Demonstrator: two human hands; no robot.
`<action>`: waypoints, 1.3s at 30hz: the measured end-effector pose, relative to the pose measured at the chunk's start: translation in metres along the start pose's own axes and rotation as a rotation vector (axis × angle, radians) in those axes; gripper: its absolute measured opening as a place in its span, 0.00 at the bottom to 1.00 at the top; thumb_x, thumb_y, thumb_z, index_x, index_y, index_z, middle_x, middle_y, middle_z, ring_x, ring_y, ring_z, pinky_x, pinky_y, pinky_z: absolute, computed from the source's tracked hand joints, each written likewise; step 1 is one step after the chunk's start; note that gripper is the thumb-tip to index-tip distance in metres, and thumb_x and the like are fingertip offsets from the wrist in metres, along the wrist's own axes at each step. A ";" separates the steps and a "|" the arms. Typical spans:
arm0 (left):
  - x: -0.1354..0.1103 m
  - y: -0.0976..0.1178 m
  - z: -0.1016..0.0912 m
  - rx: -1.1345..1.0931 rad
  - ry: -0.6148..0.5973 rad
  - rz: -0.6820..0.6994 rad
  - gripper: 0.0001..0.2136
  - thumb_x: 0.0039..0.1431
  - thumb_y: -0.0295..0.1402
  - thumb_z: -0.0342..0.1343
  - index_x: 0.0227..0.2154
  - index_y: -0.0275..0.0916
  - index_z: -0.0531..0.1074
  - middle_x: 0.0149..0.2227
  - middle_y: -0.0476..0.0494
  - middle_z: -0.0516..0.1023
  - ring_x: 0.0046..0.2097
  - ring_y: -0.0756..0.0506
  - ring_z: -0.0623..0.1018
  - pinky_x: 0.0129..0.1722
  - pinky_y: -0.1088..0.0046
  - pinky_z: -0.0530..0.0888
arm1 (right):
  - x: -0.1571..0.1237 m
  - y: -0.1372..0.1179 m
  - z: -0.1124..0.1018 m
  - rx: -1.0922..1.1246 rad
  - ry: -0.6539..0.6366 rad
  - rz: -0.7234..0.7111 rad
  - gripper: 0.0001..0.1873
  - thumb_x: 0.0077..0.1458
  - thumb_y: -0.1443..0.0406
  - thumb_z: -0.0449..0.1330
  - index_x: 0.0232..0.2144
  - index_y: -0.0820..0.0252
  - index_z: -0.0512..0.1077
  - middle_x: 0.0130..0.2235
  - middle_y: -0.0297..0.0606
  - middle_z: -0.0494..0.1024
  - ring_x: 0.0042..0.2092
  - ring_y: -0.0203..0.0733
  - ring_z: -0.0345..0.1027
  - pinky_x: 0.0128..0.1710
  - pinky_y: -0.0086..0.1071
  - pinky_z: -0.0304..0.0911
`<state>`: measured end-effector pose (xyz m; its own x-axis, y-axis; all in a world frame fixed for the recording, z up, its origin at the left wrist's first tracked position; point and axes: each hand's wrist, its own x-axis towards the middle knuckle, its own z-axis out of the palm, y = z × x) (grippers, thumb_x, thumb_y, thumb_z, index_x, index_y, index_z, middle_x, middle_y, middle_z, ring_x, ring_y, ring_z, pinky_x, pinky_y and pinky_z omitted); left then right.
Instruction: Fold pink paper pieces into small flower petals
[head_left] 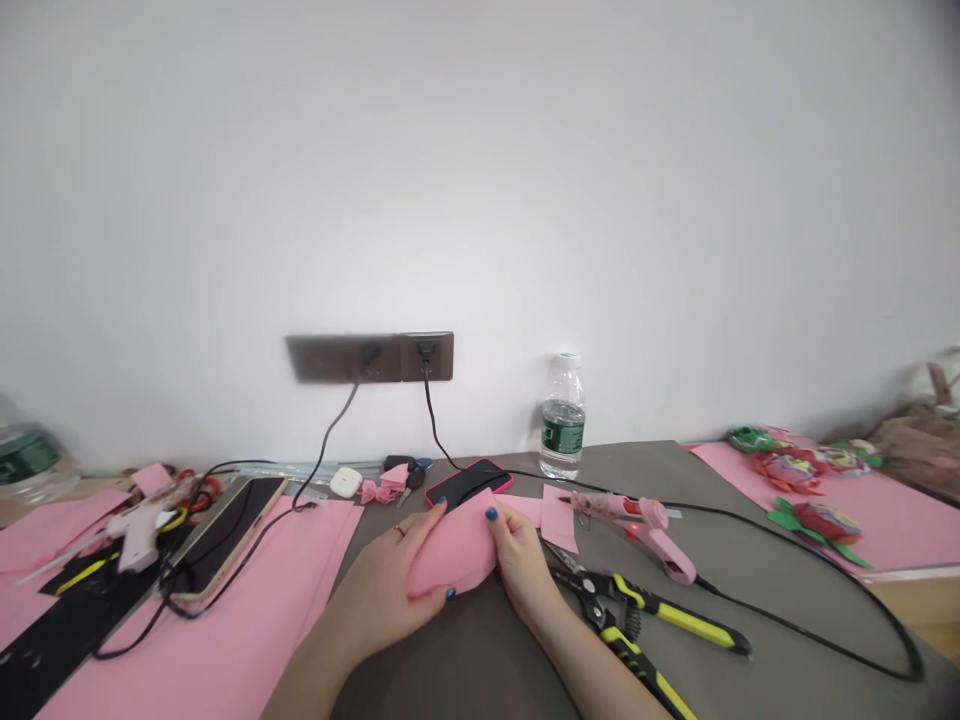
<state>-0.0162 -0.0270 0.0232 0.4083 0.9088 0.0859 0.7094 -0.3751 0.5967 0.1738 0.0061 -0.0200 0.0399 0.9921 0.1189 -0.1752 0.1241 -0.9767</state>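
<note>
A folded or curved piece of pink paper or felt (pixel 454 548) is held up between both hands over the grey table. My left hand (pixel 390 580) is closed around its left side, with the thumb along the lower edge and the fingers at the top. My right hand (pixel 521 555) pinches its right edge, thumb uppermost. Just right of the hands lie a small pink piece (pixel 559 520), a pink hot glue gun (pixel 637 520) with a small red light, and yellow-and-black pliers (pixel 622 610). Behind the hands rests a pink-cased phone (pixel 469 482).
A water bottle (pixel 562 420) stands by the wall. Pink sheets (pixel 247 620), another phone (pixel 225 535) and a second glue gun (pixel 139 535) lie left. Black cords run from the wall socket (pixel 426 355) across the table. Red and green flowers (pixel 825 525) lie on the right.
</note>
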 end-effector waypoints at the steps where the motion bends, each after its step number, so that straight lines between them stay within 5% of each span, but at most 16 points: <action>1: 0.000 -0.001 -0.003 -0.041 0.010 -0.009 0.33 0.52 0.32 0.59 0.63 0.42 0.61 0.64 0.40 0.66 0.62 0.36 0.68 0.60 0.60 0.66 | 0.000 0.001 -0.001 0.004 0.003 -0.002 0.33 0.45 0.35 0.57 0.16 0.58 0.64 0.19 0.34 0.64 0.24 0.39 0.54 0.23 0.31 0.52; 5: 0.001 -0.009 -0.016 -0.319 0.085 -0.046 0.23 0.58 0.40 0.57 0.55 0.40 0.71 0.57 0.40 0.74 0.58 0.35 0.72 0.56 0.62 0.69 | 0.002 -0.001 -0.003 -0.014 -0.014 -0.062 0.34 0.52 0.35 0.49 0.15 0.56 0.62 0.18 0.34 0.61 0.24 0.40 0.54 0.24 0.32 0.52; 12: -0.005 -0.025 -0.040 -1.052 0.346 -0.376 0.28 0.50 0.47 0.63 0.51 0.35 0.74 0.49 0.36 0.81 0.52 0.33 0.77 0.49 0.61 0.74 | 0.000 -0.012 0.001 0.032 -0.146 -0.069 0.29 0.44 0.44 0.66 0.18 0.57 0.58 0.22 0.28 0.59 0.26 0.34 0.51 0.25 0.28 0.49; 16: -0.007 -0.025 -0.044 -1.259 0.278 -0.621 0.28 0.47 0.45 0.64 0.50 0.36 0.74 0.41 0.38 0.84 0.45 0.34 0.81 0.45 0.61 0.76 | -0.008 -0.017 0.006 0.202 -0.443 0.062 0.18 0.49 0.52 0.68 0.30 0.57 0.67 0.28 0.30 0.68 0.30 0.36 0.60 0.31 0.28 0.56; 19: -0.003 -0.021 -0.038 -1.267 0.092 -0.721 0.24 0.51 0.45 0.62 0.49 0.36 0.75 0.38 0.40 0.84 0.42 0.37 0.81 0.43 0.63 0.75 | -0.009 -0.017 0.006 0.245 -0.541 0.031 0.14 0.52 0.56 0.67 0.32 0.57 0.70 0.33 0.33 0.71 0.35 0.39 0.66 0.38 0.31 0.60; 24: 0.003 -0.012 -0.028 -1.106 -0.263 -0.654 0.15 0.52 0.42 0.62 0.37 0.35 0.79 0.31 0.46 0.80 0.30 0.47 0.75 0.28 0.75 0.69 | -0.004 -0.014 0.001 0.102 -0.379 -0.219 0.12 0.53 0.57 0.66 0.27 0.57 0.70 0.56 0.42 0.65 0.57 0.49 0.60 0.54 0.39 0.56; 27: 0.000 -0.011 -0.027 -1.015 -0.370 -0.601 0.15 0.51 0.43 0.63 0.35 0.36 0.79 0.29 0.48 0.78 0.28 0.49 0.71 0.26 0.75 0.65 | -0.002 -0.013 -0.001 0.069 -0.345 -0.243 0.12 0.53 0.58 0.66 0.26 0.56 0.69 0.53 0.42 0.70 0.55 0.48 0.62 0.54 0.39 0.56; 31: -0.005 -0.015 -0.032 -0.878 -0.269 -0.548 0.22 0.52 0.49 0.61 0.46 0.40 0.77 0.43 0.41 0.81 0.44 0.41 0.76 0.41 0.69 0.71 | -0.002 -0.010 0.002 0.135 -0.305 -0.163 0.12 0.53 0.57 0.65 0.28 0.57 0.68 0.30 0.32 0.70 0.33 0.39 0.64 0.35 0.31 0.60; 35: -0.007 -0.019 -0.041 -0.872 -0.065 -0.316 0.25 0.59 0.52 0.53 0.50 0.41 0.75 0.52 0.38 0.77 0.54 0.37 0.73 0.52 0.64 0.69 | 0.000 -0.008 0.003 0.176 -0.180 -0.164 0.14 0.52 0.57 0.66 0.32 0.56 0.66 0.32 0.33 0.70 0.34 0.39 0.65 0.33 0.30 0.60; 39: -0.006 -0.021 -0.041 -0.844 -0.059 -0.315 0.22 0.58 0.49 0.57 0.47 0.40 0.78 0.46 0.39 0.81 0.48 0.38 0.76 0.47 0.65 0.70 | -0.001 -0.009 0.002 0.153 -0.205 -0.159 0.20 0.53 0.56 0.64 0.45 0.53 0.65 0.38 0.37 0.72 0.40 0.44 0.68 0.38 0.34 0.64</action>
<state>-0.0572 -0.0167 0.0431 0.3117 0.9271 -0.2083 0.1458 0.1699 0.9746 0.1728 0.0042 -0.0111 -0.1176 0.9411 0.3170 -0.3292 0.2642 -0.9066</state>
